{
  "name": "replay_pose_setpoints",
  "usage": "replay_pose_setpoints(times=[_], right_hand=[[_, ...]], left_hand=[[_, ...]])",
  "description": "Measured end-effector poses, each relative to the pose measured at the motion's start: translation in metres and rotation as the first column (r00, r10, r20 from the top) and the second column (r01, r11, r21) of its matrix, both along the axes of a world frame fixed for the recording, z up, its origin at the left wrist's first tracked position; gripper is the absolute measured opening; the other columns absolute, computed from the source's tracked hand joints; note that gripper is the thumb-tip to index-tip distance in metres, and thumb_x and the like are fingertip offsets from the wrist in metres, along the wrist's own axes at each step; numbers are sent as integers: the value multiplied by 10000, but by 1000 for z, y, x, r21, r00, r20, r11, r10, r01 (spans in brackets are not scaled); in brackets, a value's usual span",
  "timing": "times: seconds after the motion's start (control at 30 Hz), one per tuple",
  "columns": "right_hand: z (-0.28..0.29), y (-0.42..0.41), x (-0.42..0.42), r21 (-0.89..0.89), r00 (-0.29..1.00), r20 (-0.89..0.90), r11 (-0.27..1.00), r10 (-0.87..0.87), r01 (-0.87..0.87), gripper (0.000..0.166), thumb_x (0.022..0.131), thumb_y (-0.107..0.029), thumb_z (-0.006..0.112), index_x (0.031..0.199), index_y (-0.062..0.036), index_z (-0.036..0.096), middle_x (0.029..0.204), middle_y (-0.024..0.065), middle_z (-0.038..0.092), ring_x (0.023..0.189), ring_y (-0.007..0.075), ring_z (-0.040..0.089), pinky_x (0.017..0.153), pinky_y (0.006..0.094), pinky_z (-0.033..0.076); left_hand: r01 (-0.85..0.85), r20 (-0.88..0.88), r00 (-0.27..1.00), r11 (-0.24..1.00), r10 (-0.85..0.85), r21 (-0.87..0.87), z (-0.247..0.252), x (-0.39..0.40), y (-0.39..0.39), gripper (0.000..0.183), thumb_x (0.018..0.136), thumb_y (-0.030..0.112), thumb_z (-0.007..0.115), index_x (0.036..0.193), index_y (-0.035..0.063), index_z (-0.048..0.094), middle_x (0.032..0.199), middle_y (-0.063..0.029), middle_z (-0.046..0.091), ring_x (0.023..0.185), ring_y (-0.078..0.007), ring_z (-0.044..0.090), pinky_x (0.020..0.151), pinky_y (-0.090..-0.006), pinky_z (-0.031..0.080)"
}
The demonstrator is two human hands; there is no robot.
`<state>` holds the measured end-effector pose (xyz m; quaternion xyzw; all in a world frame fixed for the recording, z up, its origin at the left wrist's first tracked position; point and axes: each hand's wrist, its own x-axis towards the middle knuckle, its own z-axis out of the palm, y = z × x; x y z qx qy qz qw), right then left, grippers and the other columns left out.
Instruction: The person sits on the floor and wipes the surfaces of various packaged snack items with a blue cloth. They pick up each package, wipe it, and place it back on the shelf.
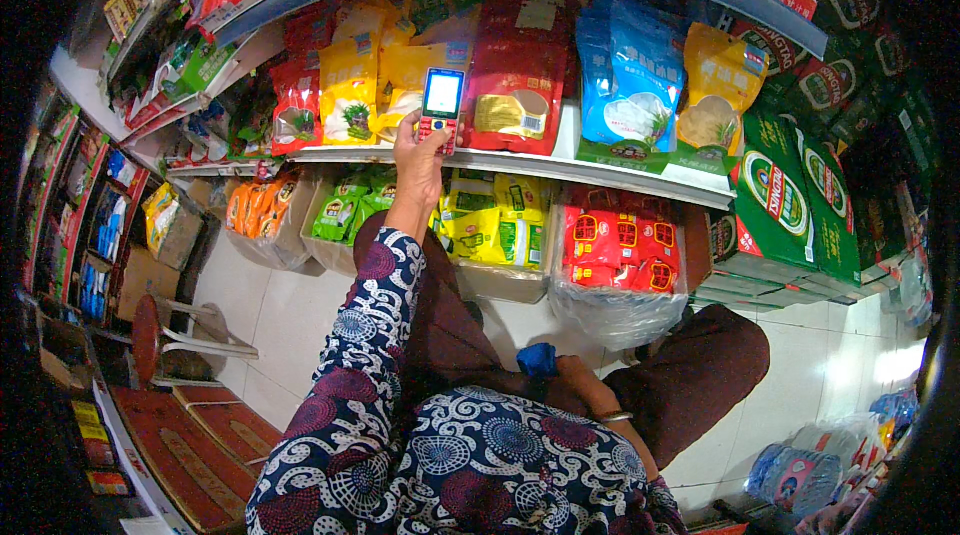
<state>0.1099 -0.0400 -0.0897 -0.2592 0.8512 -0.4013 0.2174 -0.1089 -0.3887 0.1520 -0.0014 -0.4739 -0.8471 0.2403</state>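
My left hand (422, 160) is raised in front of the shelf, gripping a red keypad mobile phone (441, 108) upright. The phone's screen is lit, and my thumb lies over its keys. Behind it stand yellow pouches (352, 88) and dark red pouches (517, 96) on the white shelf (510, 163). Low over my lap, my right hand (581, 383) holds a bunched blue cloth (537, 360). A bangle (615, 417) circles that wrist. Part of the right hand's fingers is hard to make out.
Below the shelf, boxes hold orange packets (261, 206), green packets (352, 208), yellow packets (495, 223) and red packets (621, 242). Green Tsingtao cartons (776, 193) are stacked at right. A round-seated stool (148, 340) is at left. Shrink-wrapped bottles (795, 479) lie on the floor, lower right.
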Motion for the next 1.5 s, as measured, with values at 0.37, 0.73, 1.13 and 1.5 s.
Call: replay_pose_setpoints(times=[0.37,0.73,1.13,1.5], right_hand=[[-29,1,6,249,976,-166,964,140,-95,170,831,-102,406,943,-42,519,968,206,539,929,355,516,785,409,428],[7,-11,-1,239,979,-179,969,101,-56,212,737,-175,615,868,-12,576,831,217,596,792,405,570,696,474,460],[29,-21,-8,334,985,-81,935,155,-120,199,736,-159,611,860,-8,578,824,224,593,792,393,577,690,470,463],[31,-37,-12,332,984,-23,930,176,-159,146,783,-116,508,870,-46,601,893,190,614,853,345,597,742,456,474]], left_hand=[[-51,115,992,998,46,38,-5,-19,-1,426,756,-89,571,1126,-2,379,885,-161,597,742,-234,631,651,-322,543],[-74,199,979,992,52,106,-13,-27,-1,455,750,-85,578,1141,-1,362,925,-175,579,777,-279,627,664,-374,556],[-64,325,945,991,23,114,3,-21,4,517,748,-78,566,1200,21,337,923,-168,578,749,-279,629,575,-364,568],[-5,402,915,997,-28,82,5,-58,-15,196,765,-55,536,955,-24,501,889,-159,568,793,-270,573,672,-406,564]])
